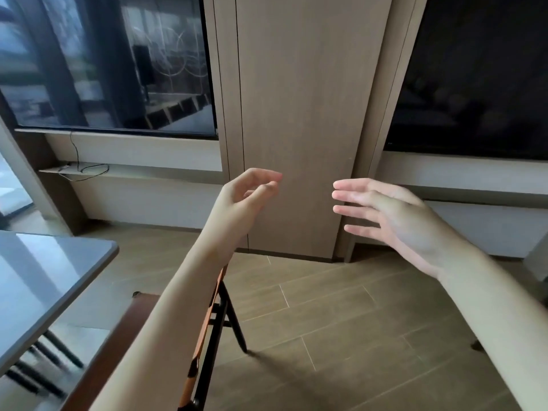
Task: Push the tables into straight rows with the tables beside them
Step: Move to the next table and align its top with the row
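Note:
A grey table (44,277) with a glossy top and rounded corner stands at the lower left, on dark legs. My left hand (249,194) is raised in the air in front of me, fingers loosely curled, holding nothing and well to the right of the table. Level with it and a little further right, my right hand (394,221) is held up with fingers spread, empty too. Neither hand touches the table.
A brown chair (207,330) with black legs stands under my left forearm, next to the table. Ahead is a wooden wall panel (302,114) between two dark windows (103,60). A low ledge with a cable (83,169) runs along the left wall. Wood floor (355,336) lies ahead.

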